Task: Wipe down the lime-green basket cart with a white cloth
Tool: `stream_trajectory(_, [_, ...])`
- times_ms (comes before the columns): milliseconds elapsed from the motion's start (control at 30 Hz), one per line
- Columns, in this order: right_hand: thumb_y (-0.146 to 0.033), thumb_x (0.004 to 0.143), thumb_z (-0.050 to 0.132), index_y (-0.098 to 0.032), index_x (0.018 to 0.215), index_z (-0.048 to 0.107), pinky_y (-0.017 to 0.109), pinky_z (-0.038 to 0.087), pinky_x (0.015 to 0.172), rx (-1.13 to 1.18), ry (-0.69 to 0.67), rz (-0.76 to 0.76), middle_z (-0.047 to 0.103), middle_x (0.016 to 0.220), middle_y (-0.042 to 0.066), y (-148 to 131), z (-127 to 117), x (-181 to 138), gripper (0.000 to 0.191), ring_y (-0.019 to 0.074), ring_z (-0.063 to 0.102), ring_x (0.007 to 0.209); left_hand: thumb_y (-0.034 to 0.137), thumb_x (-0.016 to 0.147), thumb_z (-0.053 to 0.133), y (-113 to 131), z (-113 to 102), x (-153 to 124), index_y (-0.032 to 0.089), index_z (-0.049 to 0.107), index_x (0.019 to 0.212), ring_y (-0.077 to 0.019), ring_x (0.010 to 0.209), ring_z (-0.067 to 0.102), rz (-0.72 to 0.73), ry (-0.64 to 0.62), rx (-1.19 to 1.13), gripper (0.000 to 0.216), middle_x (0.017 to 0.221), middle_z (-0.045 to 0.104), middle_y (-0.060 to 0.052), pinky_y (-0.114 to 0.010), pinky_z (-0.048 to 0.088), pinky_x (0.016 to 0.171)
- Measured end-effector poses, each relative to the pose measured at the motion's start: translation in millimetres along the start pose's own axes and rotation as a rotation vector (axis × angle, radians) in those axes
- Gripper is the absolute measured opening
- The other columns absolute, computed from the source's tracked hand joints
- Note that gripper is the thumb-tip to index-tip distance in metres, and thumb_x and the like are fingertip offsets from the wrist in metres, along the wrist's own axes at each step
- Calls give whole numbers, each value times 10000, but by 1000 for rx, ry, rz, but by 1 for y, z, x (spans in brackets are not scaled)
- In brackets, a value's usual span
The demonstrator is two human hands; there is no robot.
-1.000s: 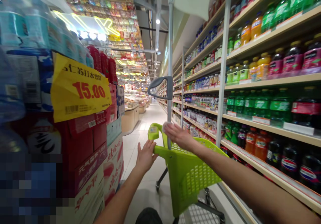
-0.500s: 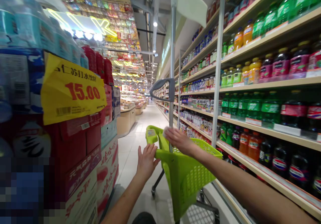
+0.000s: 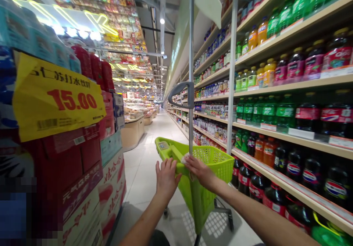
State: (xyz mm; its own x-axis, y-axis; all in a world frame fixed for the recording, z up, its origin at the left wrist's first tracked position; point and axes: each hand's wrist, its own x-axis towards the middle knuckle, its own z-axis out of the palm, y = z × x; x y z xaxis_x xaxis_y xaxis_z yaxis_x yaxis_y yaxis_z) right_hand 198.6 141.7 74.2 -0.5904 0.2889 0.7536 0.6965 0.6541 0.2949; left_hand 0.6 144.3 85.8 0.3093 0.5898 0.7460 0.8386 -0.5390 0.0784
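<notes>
A bright green shopping cart point(image 3: 212, 157) with a perforated plastic basket stands in front of me on the aisle floor. My left hand point(image 3: 167, 176) is curled over the cart's near rim, its thumb apart on the right side. With my right hand point(image 3: 199, 170) I press a crumpled white wipe point(image 3: 185, 158) on the same rim, by the foot of a grey metal pole point(image 3: 191, 132). The pole rises from the cart and carries a grey loop handle point(image 3: 182, 95) and a pale flag-shaped panel point(image 3: 208, 3). The wipe is partly hidden under my fingers.
Shelves point(image 3: 273, 126) of bottled drinks line the right side. Stacked drink cartons point(image 3: 110, 187) with a yellow price sign point(image 3: 60, 97) stand close on the left. A tiled aisle point(image 3: 154, 128) runs ahead past wooden display counters point(image 3: 132, 134).
My right hand has moved down with the wipe, from beside the pole onto the cart's rim. The left hand stays on the rim. The view has shifted slightly rightward.
</notes>
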Motion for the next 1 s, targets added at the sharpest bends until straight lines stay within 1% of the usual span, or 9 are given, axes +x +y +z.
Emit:
stream_trajectory(67, [-44,822,345,-219,1303,369,380,349,1004,125,78,175,403,1342,65,-14,4,-13,512,165,274,1272,310,688,604,-4,0,3,182,498,1110,-271,1096,457,47,-9,-59,453,1154,563,-94,-513,237,998])
stream_trajectory(167, [-10,778,328,-238,1293,386,371,354,998,279,192,404,400,1343,55,-37,0,-7,566,153,345,1238,396,673,615,-21,3,13,196,452,1166,-256,1124,451,138,-101,-164,556,1201,538,-92,-487,264,993])
stream_trajectory(300, [-30,778,347,-250,1274,417,372,343,1006,352,200,394,434,1320,43,-56,-8,13,547,148,364,1226,387,737,545,-32,13,20,226,449,1172,-247,1215,379,129,-177,-184,473,1288,474,-86,-526,234,997])
stream_trajectory(433, [-74,800,378,-274,1260,434,394,363,991,223,232,367,448,1309,35,-44,-6,-6,504,170,370,1223,390,746,541,-12,21,16,235,481,1139,-242,1189,414,66,-97,-169,426,1262,501,-91,-522,250,986])
stream_trajectory(567, [-78,808,345,-239,1264,434,399,403,955,62,416,658,470,1288,63,-32,2,-36,491,189,437,1174,444,711,577,17,23,12,214,520,1091,-264,1141,451,54,2,-176,448,1200,542,-106,-519,266,977])
stream_trajectory(633, [-85,815,326,-218,1289,400,411,372,981,37,473,725,430,1321,68,-35,5,-42,497,195,389,1211,441,703,588,29,23,12,202,530,1080,-271,1123,458,61,34,-181,450,1176,553,-110,-518,267,977])
stream_trajectory(733, [-78,810,316,-228,1329,327,421,318,1020,39,483,691,327,1389,46,-41,3,-49,540,195,294,1265,422,722,572,39,21,13,212,534,1080,-262,1102,466,104,24,-191,417,1152,564,-93,-519,243,996])
stream_trajectory(900, [-58,815,295,-275,1344,288,437,369,988,-37,469,699,413,1333,47,-34,-11,-57,572,189,369,1226,396,769,514,42,24,16,219,511,1128,-266,1224,354,140,-53,-161,400,1285,466,-95,-517,217,1018])
stream_trajectory(1000, [-68,825,310,-291,1346,280,420,363,996,19,370,613,367,1364,39,-40,-17,-43,567,189,331,1248,344,779,499,50,31,16,210,506,1144,-267,1259,310,99,-85,-139,389,1317,438,-101,-517,221,1018])
